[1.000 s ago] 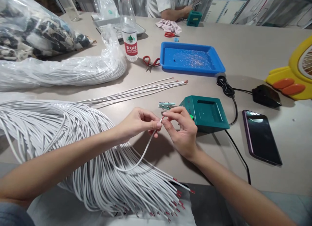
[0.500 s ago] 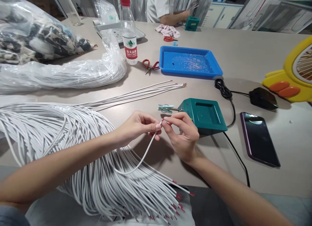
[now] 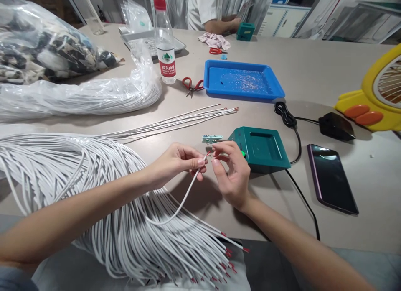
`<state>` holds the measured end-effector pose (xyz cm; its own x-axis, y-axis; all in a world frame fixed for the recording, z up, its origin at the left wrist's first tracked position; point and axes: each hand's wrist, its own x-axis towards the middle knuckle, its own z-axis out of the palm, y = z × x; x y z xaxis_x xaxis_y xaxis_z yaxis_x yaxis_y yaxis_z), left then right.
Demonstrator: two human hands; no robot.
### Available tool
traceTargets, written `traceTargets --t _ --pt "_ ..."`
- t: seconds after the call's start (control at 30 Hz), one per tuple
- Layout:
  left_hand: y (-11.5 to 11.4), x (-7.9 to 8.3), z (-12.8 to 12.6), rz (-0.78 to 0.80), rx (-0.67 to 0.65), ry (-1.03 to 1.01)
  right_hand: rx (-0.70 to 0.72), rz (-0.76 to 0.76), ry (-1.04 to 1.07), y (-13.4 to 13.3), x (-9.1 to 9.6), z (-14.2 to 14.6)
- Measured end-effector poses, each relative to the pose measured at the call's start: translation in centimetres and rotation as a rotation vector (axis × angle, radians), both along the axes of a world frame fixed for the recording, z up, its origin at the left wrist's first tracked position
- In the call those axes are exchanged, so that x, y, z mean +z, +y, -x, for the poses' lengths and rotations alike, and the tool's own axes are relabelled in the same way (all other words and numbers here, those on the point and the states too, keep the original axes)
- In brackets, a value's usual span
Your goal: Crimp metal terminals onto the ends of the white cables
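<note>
Between thumb and fingers, my left hand point(image 3: 188, 161) pinches a white cable point(image 3: 187, 195) close to its red-tipped end. My right hand point(image 3: 232, 172) is just right of that end, thumb and forefinger apart, with nothing visible between them. Right behind it stands a green box-shaped device point(image 3: 263, 146) with a shallow recess on top. A pale clothespin-like clip point(image 3: 212, 138) sticks out from the device's left side. A large bundle of white cables point(image 3: 115, 215) with red ends spreads beneath my left forearm.
Several separate cables point(image 3: 175, 123) lie behind my hands. Farther back are red-handled snips point(image 3: 191, 87), a blue tray point(image 3: 216, 91) with specks and a water bottle point(image 3: 166, 57). A phone point(image 3: 332, 178), a black adapter point(image 3: 336, 126) and a yellow fan point(image 3: 372, 94) are rightward. Across the table sits a person point(image 3: 203, 11).
My right thumb and forefinger have parted from the cable's red end and moved slightly away. My left hand keeps its pinch. The person's hand across the table has lowered a little.
</note>
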<state>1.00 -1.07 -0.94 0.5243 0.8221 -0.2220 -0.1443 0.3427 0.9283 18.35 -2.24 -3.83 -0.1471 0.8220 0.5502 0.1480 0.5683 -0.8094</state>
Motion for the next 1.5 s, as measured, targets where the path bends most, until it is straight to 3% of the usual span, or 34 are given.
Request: traceTargets --t 0.27,0.57,1.03,1.27,1.5 --pt "0.0 0.0 0.1 -0.006 0.002 0.025 0.071 0.057 0.022 0.1 0.2 -0.1" --pt "0.0 0.3 0.1 0.001 0.035 0.035 0.253 0.346 0.226 0.8 0.5 -0.3" --pt "0.0 0.3 0.1 -0.034 0.038 0.094 0.259 0.379 0.187 0.8 1.1 -0.2" --pt "0.1 0.1 0.1 -0.117 0.033 0.165 0.220 0.488 0.277 0.8 1.4 0.0" --pt "-0.1 0.1 -0.1 -0.068 0.041 0.128 0.152 0.573 0.381 0.9 1.1 0.3"
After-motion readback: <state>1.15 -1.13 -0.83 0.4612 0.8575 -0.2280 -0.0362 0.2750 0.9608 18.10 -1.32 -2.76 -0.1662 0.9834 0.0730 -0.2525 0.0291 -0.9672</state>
